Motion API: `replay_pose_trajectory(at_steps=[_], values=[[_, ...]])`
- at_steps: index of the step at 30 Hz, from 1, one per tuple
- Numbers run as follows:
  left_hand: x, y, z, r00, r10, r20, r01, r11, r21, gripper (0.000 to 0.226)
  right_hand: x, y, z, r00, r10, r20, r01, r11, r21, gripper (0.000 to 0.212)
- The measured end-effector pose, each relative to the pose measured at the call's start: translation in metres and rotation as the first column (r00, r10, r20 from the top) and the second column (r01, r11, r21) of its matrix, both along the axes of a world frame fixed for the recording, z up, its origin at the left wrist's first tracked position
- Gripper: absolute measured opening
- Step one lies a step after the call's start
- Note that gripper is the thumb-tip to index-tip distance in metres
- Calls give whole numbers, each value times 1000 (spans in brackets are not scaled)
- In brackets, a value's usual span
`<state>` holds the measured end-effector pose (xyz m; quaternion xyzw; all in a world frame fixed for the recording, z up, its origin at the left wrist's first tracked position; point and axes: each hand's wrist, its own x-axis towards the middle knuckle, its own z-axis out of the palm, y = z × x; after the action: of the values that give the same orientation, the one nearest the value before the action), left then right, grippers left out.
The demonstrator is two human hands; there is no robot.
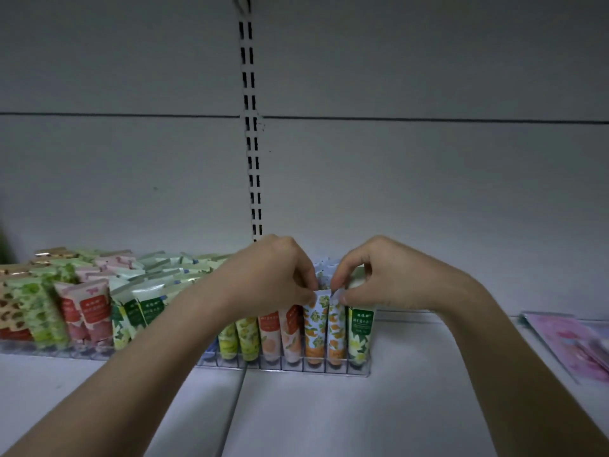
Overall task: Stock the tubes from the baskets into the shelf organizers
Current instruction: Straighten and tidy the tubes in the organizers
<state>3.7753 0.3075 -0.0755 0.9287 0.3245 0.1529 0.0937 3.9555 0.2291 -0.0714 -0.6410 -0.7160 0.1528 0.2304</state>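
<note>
Low centre of the frame, both hands meet over the clear organizer. The left hand and right hand pinch the top crimp of an upright orange-flowered tube, directly beneath the fingertips, long axis vertical.

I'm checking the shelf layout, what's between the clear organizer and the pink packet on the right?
In the head view, only bare white shelf lies between the clear organizer and the pink packet, crossed above by the right forearm.
</note>
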Motion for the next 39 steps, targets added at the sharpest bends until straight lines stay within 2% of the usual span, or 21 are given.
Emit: replay_pose_trajectory(at_steps=[6,10,12,14,17,21,23,27,31,39], values=[[1,-3,-1,999,29,19,-30,999,33,6,3,2,-9,996,-17,-87,23,998,66,5],[1,-3,-2,999,37,12,-37,998,46,10,5,3,-10,996,-1,-94,7,998,61,8],[-1,-2,1,998,57,14,-58,997,58,14,13,0,-8,988,7,-154,6,996,89,12],[-4,-1,6,996,76,49,-79,995,67,15,28,-5,-3,973,-35,-228,75,983,168,11],[-5,-1,11,991,84,100,-92,993,78,14,48,-16,4,960,-99,-263,165,956,242,5],[1,-2,10,985,91,144,-102,992,72,13,40,-25,-5,970,-75,-231,90,994,56,9],[-1,0,8,974,116,195,-131,989,63,12,32,-26,-12,976,-71,-204,75,997,13,9],[-8,-2,3,949,164,270,-185,981,55,13,24,-26,-15,990,-108,-94,109,994,8,7],[-7,-16,3,943,146,300,-168,985,49,14,21,-25,-12,991,-123,-54,124,992,16,9],[11,-37,-7,943,94,320,-111,993,33,12,28,-28,-3,976,-174,-130,178,984,25,6]])
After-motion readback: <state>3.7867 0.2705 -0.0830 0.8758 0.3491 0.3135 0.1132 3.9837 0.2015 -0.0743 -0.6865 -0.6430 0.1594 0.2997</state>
